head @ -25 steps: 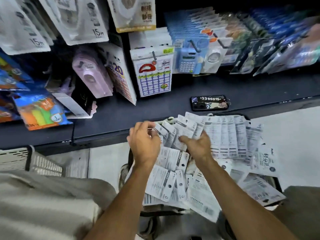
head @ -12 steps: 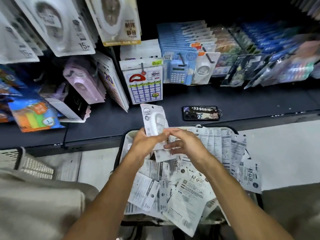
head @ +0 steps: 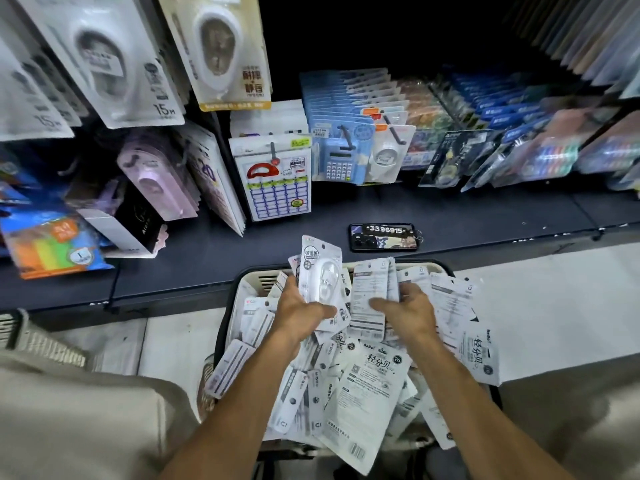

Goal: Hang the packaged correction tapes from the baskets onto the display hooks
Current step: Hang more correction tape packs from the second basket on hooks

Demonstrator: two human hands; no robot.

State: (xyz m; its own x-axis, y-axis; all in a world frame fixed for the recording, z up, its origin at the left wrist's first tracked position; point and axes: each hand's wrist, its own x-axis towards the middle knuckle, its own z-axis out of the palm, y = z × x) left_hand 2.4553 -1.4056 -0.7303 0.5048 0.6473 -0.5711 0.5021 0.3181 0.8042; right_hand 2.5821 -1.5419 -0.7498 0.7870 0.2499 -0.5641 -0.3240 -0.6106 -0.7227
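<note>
Dark shelving [head: 450,209] carrying hooked stationery forms the background, with a phone [head: 383,236] lying just behind the basket [head: 258,277]. Above that basket, the left hand [head: 299,315] is closed on a correction tape pack [head: 320,271], held face-up with its long axis upright and its hang-hole end pointing toward the shelving. The right hand [head: 408,313] is clamped on several packs [head: 372,292] held back-side up, beside the first. Loose packs [head: 367,386] fill the basket below. Such packs are judged light, stiff-carded and slippery; grasping by the lower card edge is advised, keeping the hole clear.
</note>
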